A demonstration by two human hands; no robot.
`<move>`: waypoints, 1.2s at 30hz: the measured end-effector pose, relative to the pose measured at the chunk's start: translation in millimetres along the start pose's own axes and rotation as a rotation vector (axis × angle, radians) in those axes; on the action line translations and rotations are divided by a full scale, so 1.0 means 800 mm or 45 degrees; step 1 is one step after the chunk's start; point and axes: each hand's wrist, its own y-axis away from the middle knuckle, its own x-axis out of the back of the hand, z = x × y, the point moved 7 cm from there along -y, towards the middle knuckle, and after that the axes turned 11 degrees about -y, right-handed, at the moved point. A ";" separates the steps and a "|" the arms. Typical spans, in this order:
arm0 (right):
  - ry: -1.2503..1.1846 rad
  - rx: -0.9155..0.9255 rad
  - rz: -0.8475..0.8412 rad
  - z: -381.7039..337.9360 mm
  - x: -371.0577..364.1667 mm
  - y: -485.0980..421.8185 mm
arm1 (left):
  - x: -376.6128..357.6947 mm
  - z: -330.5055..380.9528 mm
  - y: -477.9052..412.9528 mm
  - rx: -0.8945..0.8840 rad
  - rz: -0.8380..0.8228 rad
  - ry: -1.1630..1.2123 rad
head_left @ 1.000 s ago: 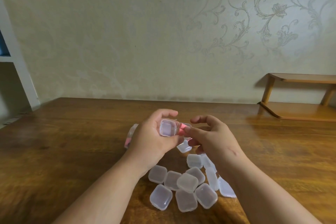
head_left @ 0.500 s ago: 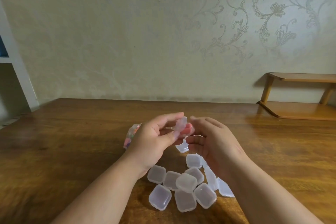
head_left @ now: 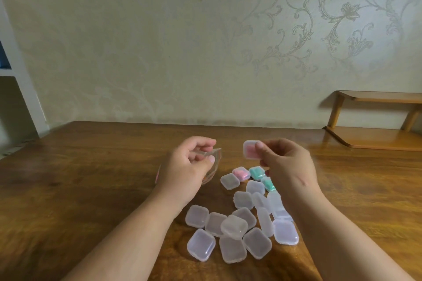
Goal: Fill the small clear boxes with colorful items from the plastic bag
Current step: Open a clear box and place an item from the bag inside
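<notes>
Half a second ago the two hands met in the middle over one box; now they are drawn apart. The left hand (head_left: 186, 166), fingers curled, pinches the top edge of the crumpled clear plastic bag (head_left: 213, 158), which it was not holding then. The right hand (head_left: 288, 166) has swung rightward and grips the small square clear box with pink filling (head_left: 250, 150) between thumb and fingertips, raised above the brown wooden desk (head_left: 91, 178). With the hands parted, filled boxes now show on the desk under the right hand: a pink-filled box (head_left: 241, 173) and two teal-filled boxes (head_left: 257, 171).

Most of the bag sits behind the left hand. Only a pink-tinged sliver shows past the wrist, and its contents cannot be made out. The nearer teal box is partly covered by the right hand. The held box is motion-blurred, so I cannot tell whether its lid is closed.

At far left stands a white shelf frame (head_left: 20, 89), cut off by the edge. The desk is glossy, with dark grain. The pile of empty clear boxes (head_left: 228, 235) between the forearms is frosted plastic: rounded squares, overlapping, a few tipped on edge. At right is a honey-coloured wooden shelf (head_left: 376, 98).
</notes>
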 end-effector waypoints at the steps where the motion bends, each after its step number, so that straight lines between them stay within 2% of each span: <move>1: 0.048 0.027 0.005 -0.001 0.003 -0.003 | 0.000 -0.001 -0.001 -0.005 0.016 -0.035; 7: 0.368 0.002 0.011 0.018 0.012 -0.016 | 0.000 -0.004 -0.007 -0.120 0.100 -0.454; 11: 0.540 -0.044 0.032 0.028 0.011 -0.019 | -0.008 -0.007 -0.005 -0.135 0.043 -0.819; 13: 0.580 -0.037 0.017 0.028 0.008 -0.019 | -0.011 -0.010 -0.004 -0.113 0.017 -0.903; 15: 0.589 0.006 0.030 0.023 0.009 -0.018 | -0.009 -0.013 -0.006 -0.074 0.037 -0.880; 18: 0.488 0.109 -0.005 0.010 0.004 -0.013 | -0.002 -0.015 -0.009 0.005 0.098 -0.691; 22: 0.388 0.305 -0.267 -0.008 -0.037 0.012 | 0.004 -0.012 -0.010 0.062 0.117 -0.395; 26: 0.602 0.390 -0.609 -0.006 -0.079 0.037 | 0.004 -0.002 -0.005 0.013 0.064 -0.213; 29: 0.791 0.319 -0.672 0.005 -0.085 0.037 | 0.012 -0.005 -0.009 -0.018 0.141 -0.101; 32: 0.864 0.294 -0.656 0.007 -0.084 0.037 | 0.025 -0.027 -0.020 0.130 0.271 -0.122; 36: 0.946 0.318 -0.629 -0.001 -0.085 0.036 | 0.017 -0.053 -0.028 0.282 0.204 -0.434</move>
